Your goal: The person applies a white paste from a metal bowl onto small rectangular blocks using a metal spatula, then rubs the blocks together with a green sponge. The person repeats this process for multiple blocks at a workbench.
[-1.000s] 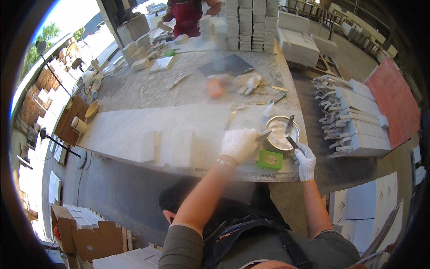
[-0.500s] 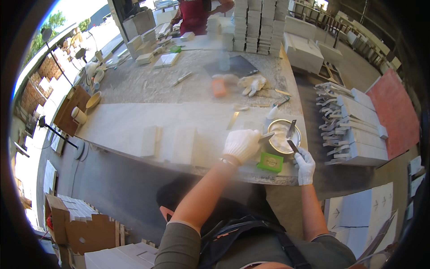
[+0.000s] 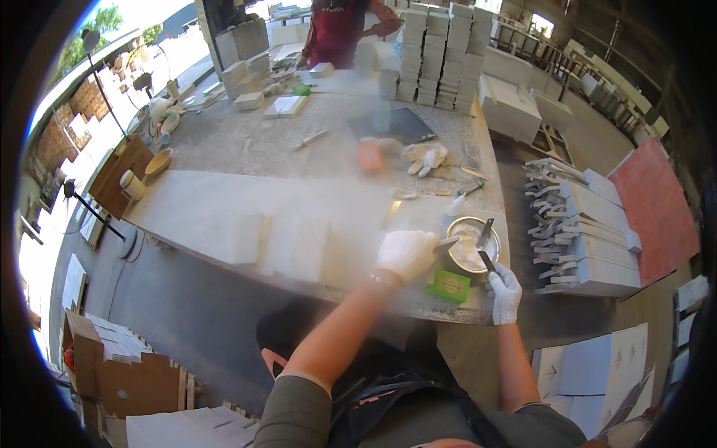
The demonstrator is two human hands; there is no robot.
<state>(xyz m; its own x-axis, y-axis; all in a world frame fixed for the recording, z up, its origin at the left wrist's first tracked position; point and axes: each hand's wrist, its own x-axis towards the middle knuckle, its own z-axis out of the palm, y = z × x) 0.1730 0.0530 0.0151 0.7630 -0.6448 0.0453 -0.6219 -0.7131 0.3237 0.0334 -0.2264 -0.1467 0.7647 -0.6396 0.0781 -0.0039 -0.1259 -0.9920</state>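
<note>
A round metal tin [image 3: 497,246] holding white paste [image 3: 464,248] stands near the right end of the worktable. My left hand [image 3: 407,256], in a white knitted glove, grips a flat grey scraper [image 3: 447,244] whose tip reaches over the tin's left rim. My right hand [image 3: 505,293], gloved too, holds a dark-bladed putty knife [image 3: 487,261] at the tin's near right edge. Another dark blade [image 3: 485,233] leans inside the tin. Close below the tin sits a green box [image 3: 449,286]. A white nozzle bottle [image 3: 455,206] is just behind it.
Pale slabs [image 3: 299,246] lie left of my hands, blurred by haze. Farther back are an orange block [image 3: 370,158], a pair of work gloves [image 3: 426,158] and tall stacks of white pieces [image 3: 437,56]. Another person [image 3: 334,33] stands across the table. White boxes [image 3: 594,231] stand at right.
The view has tilted a little, so the table sits lower in the picture. Both hands keep their tools at the tin, with little movement relative to it.
</note>
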